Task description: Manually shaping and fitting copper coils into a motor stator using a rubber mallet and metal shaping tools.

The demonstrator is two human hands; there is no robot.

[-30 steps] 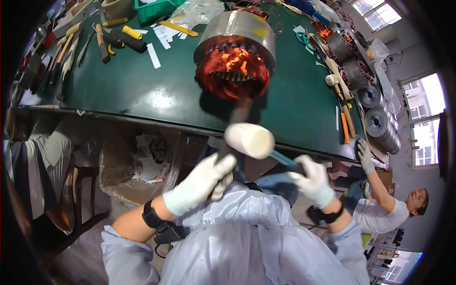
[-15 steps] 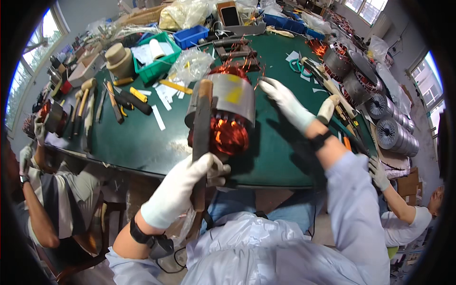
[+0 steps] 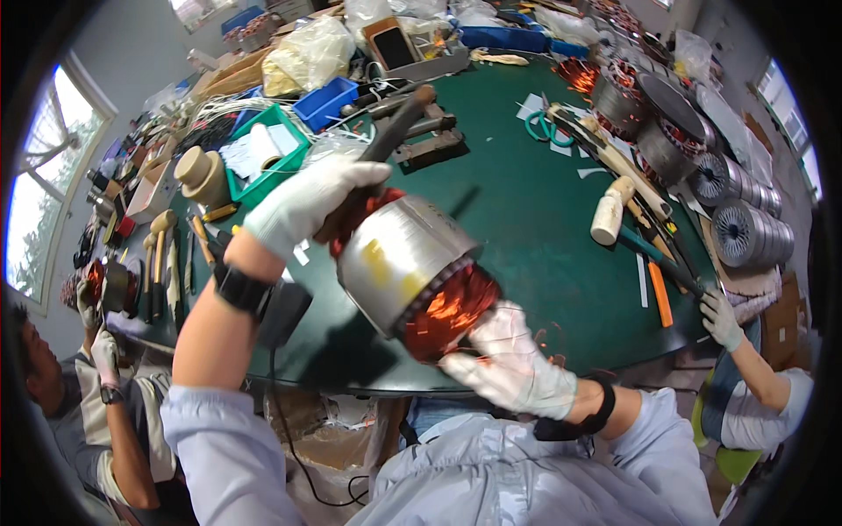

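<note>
Left hand [image 3: 320, 203] is gripping a dark bar [image 3: 399, 123]; right hand [image 3: 524, 373], partly open, is cupping copper winding [image 3: 452, 314]; uneven support may be risking stator [image 3: 399, 254] slippage.

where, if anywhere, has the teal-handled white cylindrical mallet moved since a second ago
Yes: the mallet went right, from the green flat tabletop's near edge to lying on its right side.

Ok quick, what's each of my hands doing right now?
Left hand: closed, holding a dark bar.
Right hand: open, against the copper windings.
</note>
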